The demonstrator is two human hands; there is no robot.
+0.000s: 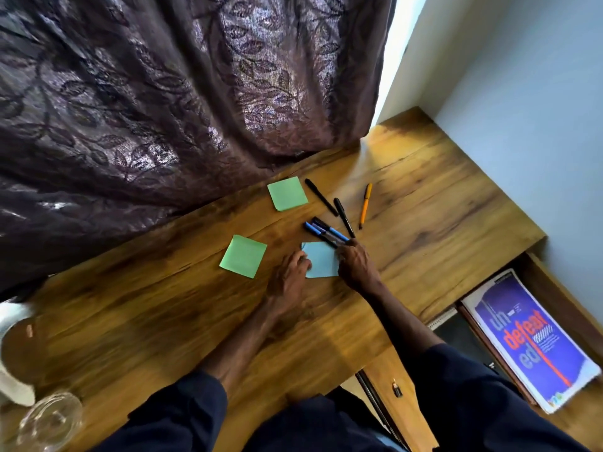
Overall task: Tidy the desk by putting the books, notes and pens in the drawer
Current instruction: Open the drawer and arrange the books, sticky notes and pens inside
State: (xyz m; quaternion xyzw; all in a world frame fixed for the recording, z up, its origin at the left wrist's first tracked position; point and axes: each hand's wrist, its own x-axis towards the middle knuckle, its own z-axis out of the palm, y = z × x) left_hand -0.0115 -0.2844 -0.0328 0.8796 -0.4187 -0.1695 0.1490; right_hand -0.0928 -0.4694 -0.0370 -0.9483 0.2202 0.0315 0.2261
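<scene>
I had the right hand clamped on a bundle of pens, the left hand touching the blue note beside it, pinch unclear, and the loose orange pen lay just beyond the grip, lengthwise away, nearest the right.

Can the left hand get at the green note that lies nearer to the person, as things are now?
Probably yes. The nearer green note lies flat on the desk, just beside the left hand, with only bare wood between them. That hand only touches the blue note.
</scene>
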